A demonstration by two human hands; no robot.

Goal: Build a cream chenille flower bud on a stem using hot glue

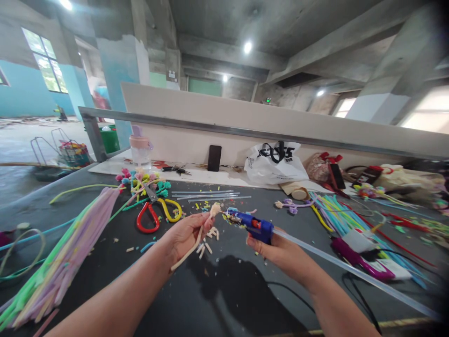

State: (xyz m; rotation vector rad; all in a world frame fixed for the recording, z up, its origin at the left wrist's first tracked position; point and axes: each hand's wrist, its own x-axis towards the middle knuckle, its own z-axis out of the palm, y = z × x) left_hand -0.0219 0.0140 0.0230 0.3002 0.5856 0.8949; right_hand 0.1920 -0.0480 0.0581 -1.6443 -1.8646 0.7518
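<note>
My left hand (196, 229) pinches a cream pipe cleaner (189, 252) whose upper end forms a small bud-like tip. My right hand (271, 248) grips a blue glue gun (250, 223), its nozzle pointing left at that tip; whether they touch I cannot tell. A long clear glue stick (343, 269) runs out of the gun's back toward the lower right. Below the left fingertips lie several short cream pieces (205, 248). Scissors with one red and one yellow handle (149, 220) rest just beyond my left hand.
Pastel pipe cleaners (75, 238) lie bundled at left, more (345, 215) at right. Spare glue sticks (210, 194) lie ahead. A purple-handled tool (363, 262) and a black cord (293, 292) are on the right. Along the back are a bottle (141, 149), phone (214, 158) and white bag (275, 164).
</note>
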